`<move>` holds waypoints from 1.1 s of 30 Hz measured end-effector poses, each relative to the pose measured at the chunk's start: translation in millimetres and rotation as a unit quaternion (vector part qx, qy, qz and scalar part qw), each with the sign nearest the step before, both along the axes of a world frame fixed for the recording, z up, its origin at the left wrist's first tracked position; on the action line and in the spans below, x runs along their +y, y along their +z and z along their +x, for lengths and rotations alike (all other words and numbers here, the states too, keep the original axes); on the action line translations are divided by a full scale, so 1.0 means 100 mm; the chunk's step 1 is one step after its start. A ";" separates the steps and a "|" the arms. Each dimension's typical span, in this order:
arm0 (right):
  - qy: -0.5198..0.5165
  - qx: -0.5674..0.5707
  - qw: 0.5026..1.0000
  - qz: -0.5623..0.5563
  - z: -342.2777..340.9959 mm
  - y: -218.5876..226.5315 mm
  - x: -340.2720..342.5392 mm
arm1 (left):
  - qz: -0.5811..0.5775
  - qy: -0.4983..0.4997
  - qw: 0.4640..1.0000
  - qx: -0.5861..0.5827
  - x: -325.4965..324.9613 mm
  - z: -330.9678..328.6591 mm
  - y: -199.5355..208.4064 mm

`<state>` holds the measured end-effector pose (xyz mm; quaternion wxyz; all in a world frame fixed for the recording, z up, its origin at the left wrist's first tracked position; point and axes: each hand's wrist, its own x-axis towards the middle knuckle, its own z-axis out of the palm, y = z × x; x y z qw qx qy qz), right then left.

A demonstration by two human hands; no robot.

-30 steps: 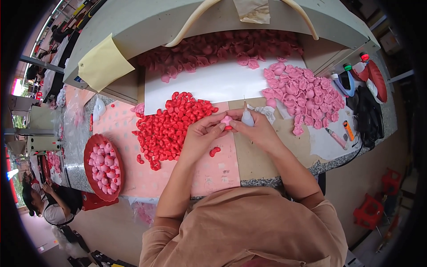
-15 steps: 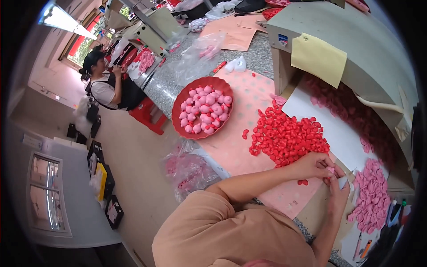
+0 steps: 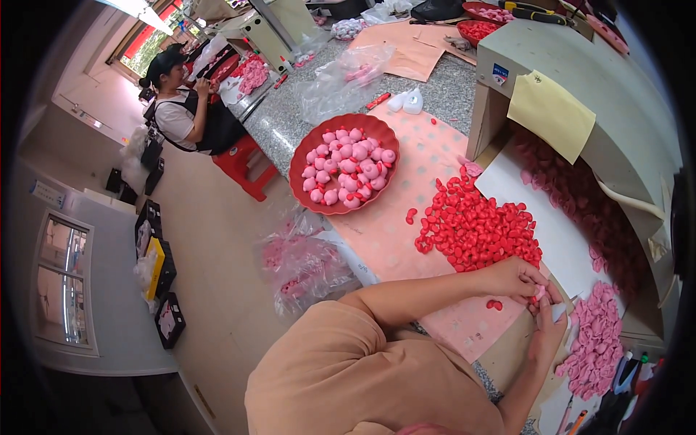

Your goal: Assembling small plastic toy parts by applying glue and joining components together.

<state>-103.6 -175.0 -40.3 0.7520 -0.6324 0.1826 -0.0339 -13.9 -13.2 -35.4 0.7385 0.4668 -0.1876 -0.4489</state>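
My left hand (image 3: 513, 278) and my right hand (image 3: 549, 335) meet at the right side of the table, fingers bent together. Between their fingertips is a small pink piece (image 3: 540, 291) with a bit of red on it; the fingers partly cover it. A whitish object (image 3: 557, 312) shows by my right hand's fingers, its kind unclear. Just beyond my left hand spreads a heap of glossy red pieces (image 3: 478, 225), with a couple of loose red ones (image 3: 494, 305) nearer me. Beside my right hand lies a pile of flat pink pieces (image 3: 593, 341).
A red scalloped bowl (image 3: 296, 177) holds round pink pieces with red parts. Further right stands a grey arched housing (image 3: 558, 65) with a yellow paper (image 3: 552, 112). Plastic bags (image 3: 308, 264) hang at the table's left edge. A person (image 3: 190, 109) sits working at far left.
The whole view has shifted slightly. My hands stay together at the pink piece, with small finger movements; more red shows at it now.
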 end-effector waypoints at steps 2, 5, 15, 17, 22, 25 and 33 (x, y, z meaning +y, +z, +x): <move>0.003 -0.001 1.000 0.001 -0.01 -0.02 -0.02 | 0.009 -0.018 1.000 -0.023 0.02 0.00 0.03; -0.002 0.001 1.000 0.007 -0.02 -0.04 -0.05 | 0.016 -0.020 0.999 -0.033 0.04 -0.01 0.11; 0.000 0.010 1.000 0.020 -0.03 -0.05 -0.07 | 0.026 -0.012 0.998 -0.059 0.01 -0.03 0.07; 0.000 0.008 1.000 0.021 -0.03 -0.05 -0.06 | 0.024 -0.009 0.997 -0.071 0.01 -0.03 0.07; -0.001 0.013 1.000 0.021 -0.03 -0.05 -0.05 | 0.023 -0.009 0.997 -0.071 0.01 -0.03 0.07; 0.005 0.012 1.000 0.021 -0.03 -0.06 -0.06 | 0.018 0.004 0.997 -0.073 0.02 -0.04 0.05; -0.010 0.014 1.000 0.026 -0.03 -0.02 -0.06 | 0.018 0.001 0.996 -0.087 0.01 -0.03 0.08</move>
